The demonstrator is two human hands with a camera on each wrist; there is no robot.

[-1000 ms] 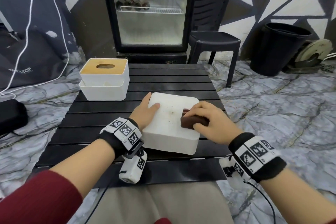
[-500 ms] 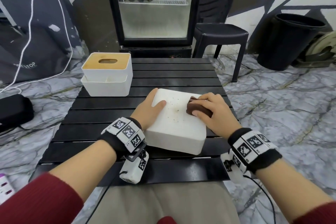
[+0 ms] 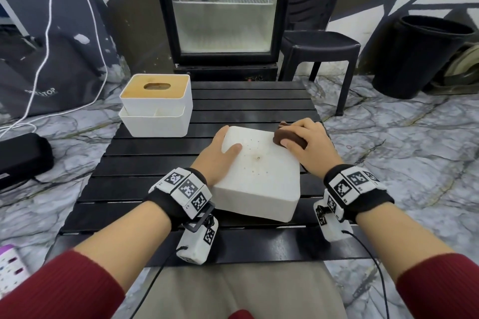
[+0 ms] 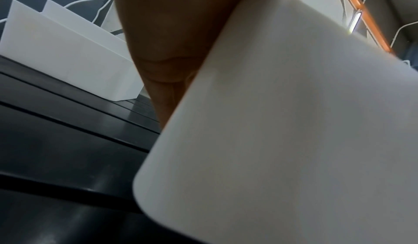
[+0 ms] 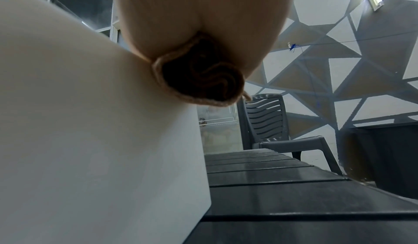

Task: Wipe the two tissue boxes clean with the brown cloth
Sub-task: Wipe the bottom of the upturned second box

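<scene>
A plain white tissue box (image 3: 261, 176) lies upside down on the black slatted table (image 3: 145, 160), its speckled base facing up. My left hand (image 3: 220, 153) clasps its left edge, thumb on top. My right hand (image 3: 308, 142) grips the rolled brown cloth (image 3: 281, 136) and presses it on the box's far right corner. The right wrist view shows the cloth (image 5: 203, 80) bunched under the palm against the box wall (image 5: 90, 140). A second white tissue box (image 3: 158, 109) with a wooden slotted lid stands at the table's far left, also visible in the left wrist view (image 4: 68, 51).
A glass-door fridge (image 3: 223, 8) stands behind the table, a black plastic chair (image 3: 321, 46) to its right and a black bin (image 3: 425, 57) farther right. A black case (image 3: 23, 155) and white cable (image 3: 46, 33) lie on the marble floor at left.
My right hand has slid the brown cloth from the box's near right side to its far right corner. The left hand stays on the left edge; the box has turned slightly.
</scene>
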